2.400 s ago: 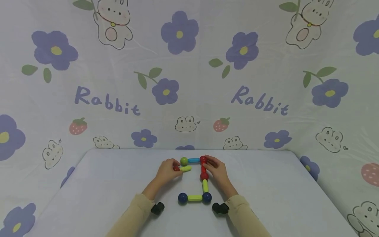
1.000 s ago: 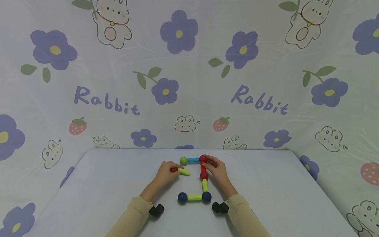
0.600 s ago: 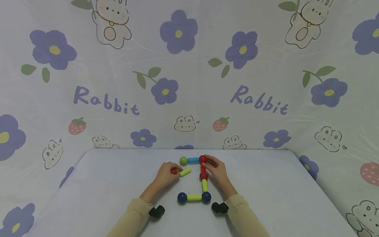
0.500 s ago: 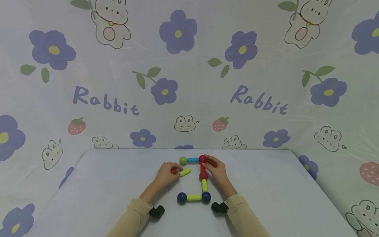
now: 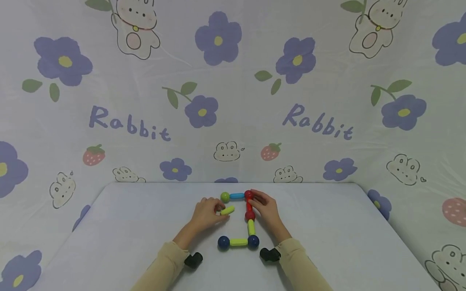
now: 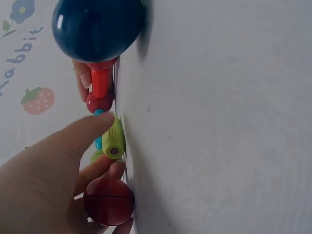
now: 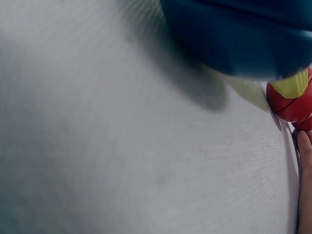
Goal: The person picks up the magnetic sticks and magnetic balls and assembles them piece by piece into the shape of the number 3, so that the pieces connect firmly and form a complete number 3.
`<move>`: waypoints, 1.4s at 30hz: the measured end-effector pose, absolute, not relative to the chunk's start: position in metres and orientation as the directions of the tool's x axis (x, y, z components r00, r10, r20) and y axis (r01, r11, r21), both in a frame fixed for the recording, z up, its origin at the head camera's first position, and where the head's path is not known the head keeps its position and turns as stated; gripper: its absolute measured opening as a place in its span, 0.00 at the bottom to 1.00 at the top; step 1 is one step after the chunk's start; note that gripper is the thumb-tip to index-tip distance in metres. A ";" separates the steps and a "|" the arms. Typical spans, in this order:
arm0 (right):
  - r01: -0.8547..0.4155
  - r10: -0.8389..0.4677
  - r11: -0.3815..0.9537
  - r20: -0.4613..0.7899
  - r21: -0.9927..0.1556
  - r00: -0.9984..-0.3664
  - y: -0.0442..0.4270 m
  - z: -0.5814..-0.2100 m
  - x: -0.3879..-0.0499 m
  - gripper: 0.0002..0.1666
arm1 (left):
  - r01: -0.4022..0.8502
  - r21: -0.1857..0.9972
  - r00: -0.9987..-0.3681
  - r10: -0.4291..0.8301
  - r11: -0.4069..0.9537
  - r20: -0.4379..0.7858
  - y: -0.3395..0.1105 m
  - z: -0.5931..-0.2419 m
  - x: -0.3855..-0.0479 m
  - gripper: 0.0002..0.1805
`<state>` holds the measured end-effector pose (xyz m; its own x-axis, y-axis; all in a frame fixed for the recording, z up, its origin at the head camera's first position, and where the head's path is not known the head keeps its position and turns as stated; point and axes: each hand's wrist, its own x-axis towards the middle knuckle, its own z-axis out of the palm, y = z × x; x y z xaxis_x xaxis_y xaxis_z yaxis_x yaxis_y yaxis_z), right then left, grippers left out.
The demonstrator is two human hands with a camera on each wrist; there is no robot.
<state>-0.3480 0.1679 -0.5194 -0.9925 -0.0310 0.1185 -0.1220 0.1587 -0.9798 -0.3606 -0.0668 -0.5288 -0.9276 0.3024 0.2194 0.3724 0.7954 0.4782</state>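
Observation:
Magnetic rods and balls lie joined in an open-sided figure. My left hand point(image 5: 205, 214) has its thumb and index finger about a loose yellow-green magnetic rod point(image 5: 227, 210). Against its other fingers sits a red ball point(image 6: 108, 201), mostly hidden in the head view and apart from the rod's end. My right hand point(image 5: 267, 208) holds the figure at a red rod point(image 5: 249, 205), fingers by the upper red ball point(image 5: 248, 194). A blue rod point(image 5: 237, 196) runs from that ball to a green ball point(image 5: 225, 197). Below the red rod is another red ball point(image 5: 250, 215).
A yellow-green rod point(image 5: 251, 227) links the lower red ball to a dark blue ball point(image 5: 253, 241). Another such rod point(image 5: 238, 242) reaches a second dark blue ball point(image 5: 223, 242). All lies on a white table point(image 5: 145, 226) before a patterned cloth point(image 5: 233, 89).
The left hand first held the red ball with the loose rod at it; the rod swung and came apart. Now the thumb has reached out along the rod. The right hand stays put.

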 end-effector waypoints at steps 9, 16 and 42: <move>-0.126 -0.031 0.151 0.122 -0.981 -0.992 0.169 -0.520 -0.347 0.28 | 0.389 0.513 -0.920 0.291 0.765 0.264 -0.068 -0.532 -0.361 0.09; -0.128 -0.018 0.157 0.126 -0.979 -0.992 0.168 -0.518 -0.346 0.28 | 0.408 0.521 -0.912 0.305 0.749 0.275 -0.067 -0.531 -0.360 0.08; -0.118 -0.024 0.165 0.116 -0.979 -0.993 0.167 -0.518 -0.346 0.28 | 0.483 0.532 -0.875 0.405 0.696 0.264 -0.053 -0.527 -0.357 0.10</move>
